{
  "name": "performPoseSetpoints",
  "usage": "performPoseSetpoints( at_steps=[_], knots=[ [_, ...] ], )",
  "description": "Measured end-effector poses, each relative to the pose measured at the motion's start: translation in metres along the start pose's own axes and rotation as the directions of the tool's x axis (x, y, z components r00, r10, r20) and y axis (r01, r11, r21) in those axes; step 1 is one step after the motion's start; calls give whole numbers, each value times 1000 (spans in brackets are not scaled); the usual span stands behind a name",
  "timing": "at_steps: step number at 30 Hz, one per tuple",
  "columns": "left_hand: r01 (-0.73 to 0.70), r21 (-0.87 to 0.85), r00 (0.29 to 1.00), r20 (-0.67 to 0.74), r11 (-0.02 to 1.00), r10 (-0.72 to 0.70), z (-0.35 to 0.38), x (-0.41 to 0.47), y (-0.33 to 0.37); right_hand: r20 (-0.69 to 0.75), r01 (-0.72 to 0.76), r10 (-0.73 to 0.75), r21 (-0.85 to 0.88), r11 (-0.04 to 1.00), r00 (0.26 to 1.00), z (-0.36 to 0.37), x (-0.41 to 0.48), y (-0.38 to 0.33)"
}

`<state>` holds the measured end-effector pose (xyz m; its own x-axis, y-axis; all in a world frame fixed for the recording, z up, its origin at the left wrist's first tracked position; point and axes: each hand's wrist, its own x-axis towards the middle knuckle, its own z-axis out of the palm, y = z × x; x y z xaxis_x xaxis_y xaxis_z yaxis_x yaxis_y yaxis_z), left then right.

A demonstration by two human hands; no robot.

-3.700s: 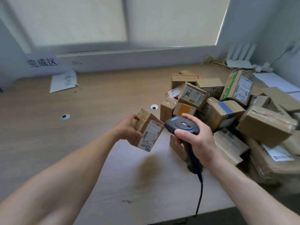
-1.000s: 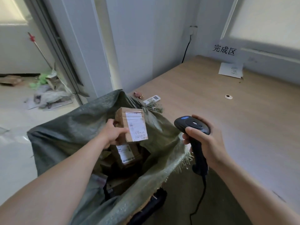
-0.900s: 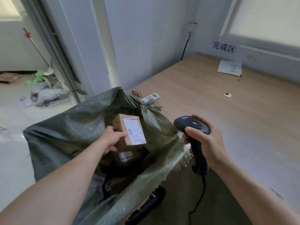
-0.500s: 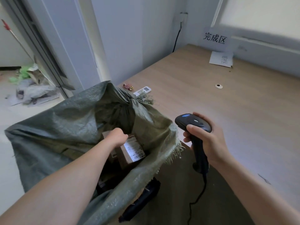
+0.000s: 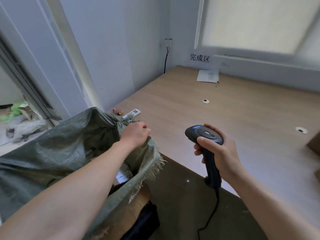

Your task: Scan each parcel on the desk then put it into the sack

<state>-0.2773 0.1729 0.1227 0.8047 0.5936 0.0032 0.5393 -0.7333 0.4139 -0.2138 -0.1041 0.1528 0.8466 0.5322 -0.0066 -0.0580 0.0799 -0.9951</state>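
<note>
The green woven sack [image 5: 52,149] stands open at the desk's [image 5: 233,116] left end. Inside it, under my forearm, the white label of a brown parcel [image 5: 123,174] shows. My left hand [image 5: 136,134] hovers over the sack's rim near the desk corner, fingers loosely curled, holding nothing. To the right, my right hand [image 5: 223,158] grips the handle of the black barcode scanner [image 5: 204,136], head pointing left, cable hanging down. A corner of another brown parcel [image 5: 314,144] peeks in at the right edge.
A white remote [image 5: 131,113] and a red wrapper [image 5: 117,111] lie on the desk's left edge by the sack. A paper sheet [image 5: 207,76] lies at the back under a wall sign [image 5: 200,58]. Two cable holes [image 5: 205,101] pierce the desktop.
My left hand let the parcel go inside the sack and rose out, now empty above the rim. The view swung right toward the desk. The scanner hand stayed put.
</note>
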Motion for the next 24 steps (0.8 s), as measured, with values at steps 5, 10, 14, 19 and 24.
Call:
performPoseSetpoints(
  at_steps=[5,10,14,19,24],
  knots=[
    [-156,76,988,0,985,157,19,-8,99,-74,56,-57,-12,998,996,-82,-24,-28],
    [-279,71,960,20,958,278,53,-19,202,-194,106,-107,-13,994,975,-173,-54,-49],
    [-374,41,927,51,927,372,89,-29,278,-309,122,-129,-41,992,942,-241,-80,-56],
    [-489,16,867,119,872,484,132,-37,361,-449,130,-135,-41,991,883,-309,-107,-58],
    [-591,13,791,205,807,576,176,-43,437,-581,125,-134,-56,991,803,-361,-130,-59]
  ],
)
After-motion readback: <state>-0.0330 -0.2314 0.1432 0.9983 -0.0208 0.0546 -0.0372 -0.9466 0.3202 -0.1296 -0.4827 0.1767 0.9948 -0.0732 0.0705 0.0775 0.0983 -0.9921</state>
